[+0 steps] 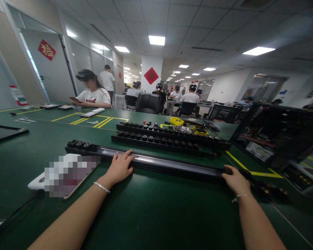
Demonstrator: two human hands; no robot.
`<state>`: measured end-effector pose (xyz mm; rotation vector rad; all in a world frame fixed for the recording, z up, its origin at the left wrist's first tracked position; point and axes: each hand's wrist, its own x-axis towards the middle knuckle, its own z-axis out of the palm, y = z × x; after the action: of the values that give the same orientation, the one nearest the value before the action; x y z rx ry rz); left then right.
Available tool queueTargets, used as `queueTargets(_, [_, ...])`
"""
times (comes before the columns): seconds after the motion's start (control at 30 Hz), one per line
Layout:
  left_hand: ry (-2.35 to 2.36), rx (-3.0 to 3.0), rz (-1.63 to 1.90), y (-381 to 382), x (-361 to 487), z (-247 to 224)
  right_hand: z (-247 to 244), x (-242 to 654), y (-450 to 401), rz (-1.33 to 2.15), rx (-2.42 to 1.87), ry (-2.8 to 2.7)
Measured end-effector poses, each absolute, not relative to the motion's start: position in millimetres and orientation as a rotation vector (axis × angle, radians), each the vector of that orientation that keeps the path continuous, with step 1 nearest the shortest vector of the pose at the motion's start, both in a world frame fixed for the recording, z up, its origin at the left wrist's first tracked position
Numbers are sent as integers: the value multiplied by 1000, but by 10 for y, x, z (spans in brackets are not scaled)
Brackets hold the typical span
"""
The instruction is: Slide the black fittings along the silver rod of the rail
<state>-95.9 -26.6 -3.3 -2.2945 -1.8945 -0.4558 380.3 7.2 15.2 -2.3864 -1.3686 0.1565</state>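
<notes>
A long black rail [172,166] lies across the green table [146,215], with a shiny, hollow-looking middle stretch and several black sockets at its left end. The fingers of my left hand [121,166] are spread and rest on the rail left of its middle. At the rail's right end is my right hand [237,178], its fingers curled around the end beside a small dark part. Behind the rail, two more black strips [156,140] carry rows of round sockets.
A phone and a white device [59,170] lie at the left with a cable. Yellow trays [176,121] and loose parts are at the back. An open black computer case [276,135] stands right. A person [96,93] sits across the table, holding a phone.
</notes>
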Motion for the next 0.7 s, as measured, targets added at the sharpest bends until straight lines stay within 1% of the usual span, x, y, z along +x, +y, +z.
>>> queueTargets(0.2, [-1906, -2308, -440, -277, -950, -15, 156, 3853, 85, 209, -2432, -1309])
queueTargets(0.5, [-1908, -2302, -436, -283, -942, -17, 3, 4023, 141, 257, -2256, -1280])
queueTargets(0.7, [-1913, -2282, -446, -276, -941, -29, -20, 4050, 163, 259, -2253, -1244])
